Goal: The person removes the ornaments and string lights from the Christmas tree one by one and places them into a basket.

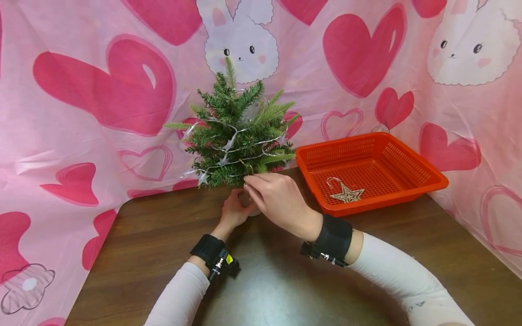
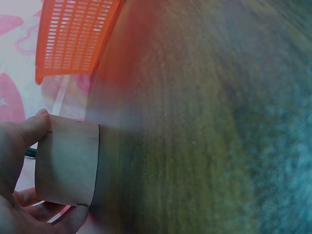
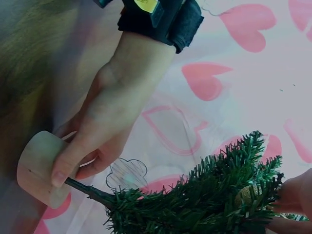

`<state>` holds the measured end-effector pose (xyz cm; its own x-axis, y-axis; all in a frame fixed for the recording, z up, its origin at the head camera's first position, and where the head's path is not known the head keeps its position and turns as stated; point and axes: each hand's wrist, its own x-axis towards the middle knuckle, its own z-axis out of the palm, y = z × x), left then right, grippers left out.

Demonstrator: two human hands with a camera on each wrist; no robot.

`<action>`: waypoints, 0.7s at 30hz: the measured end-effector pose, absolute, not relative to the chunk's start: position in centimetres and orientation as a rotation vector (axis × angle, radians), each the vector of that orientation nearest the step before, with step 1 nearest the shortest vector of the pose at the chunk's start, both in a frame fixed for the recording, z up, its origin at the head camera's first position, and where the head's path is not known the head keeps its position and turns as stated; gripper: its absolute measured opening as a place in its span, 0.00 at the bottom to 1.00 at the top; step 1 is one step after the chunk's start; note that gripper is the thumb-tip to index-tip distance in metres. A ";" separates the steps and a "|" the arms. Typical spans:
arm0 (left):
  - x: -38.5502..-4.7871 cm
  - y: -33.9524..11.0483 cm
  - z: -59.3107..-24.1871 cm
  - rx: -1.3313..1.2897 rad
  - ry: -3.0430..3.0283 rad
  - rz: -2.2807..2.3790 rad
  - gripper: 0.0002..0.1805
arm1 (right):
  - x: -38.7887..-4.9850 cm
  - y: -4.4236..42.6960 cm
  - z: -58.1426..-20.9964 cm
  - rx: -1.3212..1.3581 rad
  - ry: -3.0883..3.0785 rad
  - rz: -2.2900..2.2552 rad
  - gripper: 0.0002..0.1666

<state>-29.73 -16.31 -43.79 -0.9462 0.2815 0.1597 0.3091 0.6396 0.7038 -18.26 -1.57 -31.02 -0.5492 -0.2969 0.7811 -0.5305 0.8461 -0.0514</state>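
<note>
A small artificial Christmas tree [image 1: 240, 131] stands upright on the table, wrapped in a clear light string with star-shaped lights. Its pale round base [image 2: 68, 161] is gripped by my left hand [image 1: 235, 209], thumb on top and fingers around the side. At the lower front branches, my right hand [image 1: 281, 199] has thumb and fingertips pinched together on a gold glittery ornament [image 3: 247, 196]. Green needles cover much of that ornament, so its shape is unclear. The dark trunk [image 3: 90, 190] shows between base and branches in the right wrist view.
To the right of the tree sits an orange plastic basket [image 1: 408, 195]. Inside it lies a gold star ornament [image 1: 347, 194] with a looped cord. A pink cloth [image 1: 302, 54] with hearts and rabbits hangs behind the brown wooden table [image 1: 261, 280].
</note>
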 end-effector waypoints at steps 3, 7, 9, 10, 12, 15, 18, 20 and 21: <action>-29.8 -16.3 -43.8 -0.504 -2.815 -1.219 0.39 | -18.2 -1.6 -30.8 0.598 -2.159 0.374 0.10; -29.8 -16.4 -43.9 -0.505 -2.820 -1.218 0.39 | -18.1 -1.7 -30.6 0.590 -2.136 0.384 0.09; -29.8 -16.4 -43.8 -0.500 -2.825 -1.218 0.40 | -18.1 -1.7 -30.6 0.587 -2.129 0.386 0.09; -29.8 -16.4 -43.8 -0.497 -2.828 -1.218 0.40 | -18.1 -1.7 -30.5 0.587 -2.124 0.388 0.09; -29.8 -16.4 -43.8 -0.491 -2.830 -1.220 0.40 | -18.1 -1.7 -30.5 0.585 -2.115 0.388 0.08; -29.8 -16.4 -43.8 -0.485 -2.832 -1.220 0.39 | -18.0 -1.7 -30.3 0.589 -2.089 0.384 0.07; -29.8 -16.3 -43.7 -0.484 -2.829 -1.228 0.39 | -17.9 -1.8 -30.0 0.598 -2.061 0.384 0.07; -29.8 -16.3 -43.7 -0.488 -2.824 -1.232 0.39 | -17.9 -1.8 -29.8 0.601 -2.050 0.389 0.07; -29.8 -16.3 -43.7 -0.491 -2.823 -1.233 0.39 | -17.9 -1.8 -29.8 0.601 -2.049 0.390 0.08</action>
